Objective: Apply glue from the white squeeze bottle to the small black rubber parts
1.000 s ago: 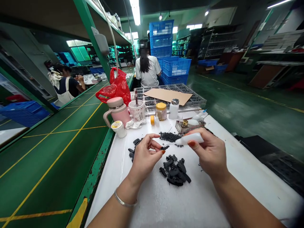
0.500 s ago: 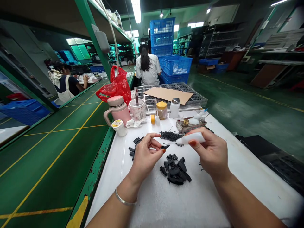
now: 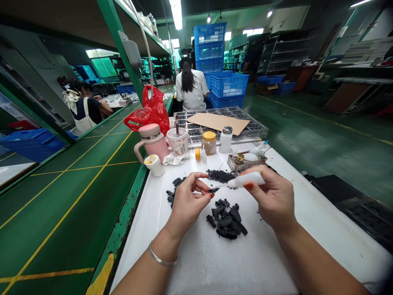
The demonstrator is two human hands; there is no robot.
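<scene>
Worktop, white bottle, small black part

Green floor spreads through a dim workshop, where blue crates stand stacked beside a person in a white top. The white worktop has a soft shine; on it lie a pile of matte black pieces and, farther off, a heap of tiny black bits. The right hand grips the tapered, smooth bottle, tilted nearly flat, thin nozzle pointing left. The left hand pinches the slim, dark part above the worktop, just beside the nozzle; whether they touch is unclear.
</scene>
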